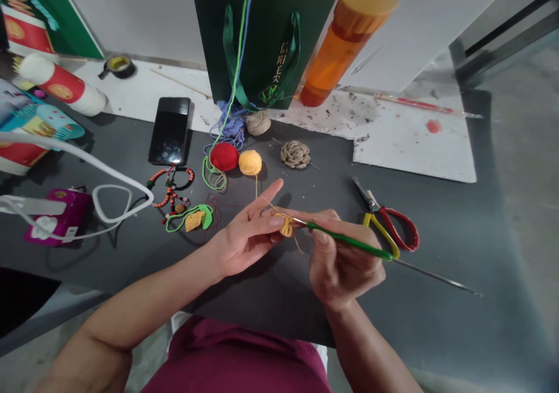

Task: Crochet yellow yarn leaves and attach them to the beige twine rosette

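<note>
My left hand pinches a small yellow crochet piece between thumb and fingers, with the index finger stretched out and yellow yarn running over it. My right hand grips a green-handled crochet hook whose metal tip sits at the crochet piece. The yarn leads up to a yellow yarn ball on the dark table, beside a red yarn ball.
Scissors with red and yellow handles lie right of my hands. A black phone, bead bracelets, a beige crochet flower, a green paper bag, an orange bottle and white cables surround the work area.
</note>
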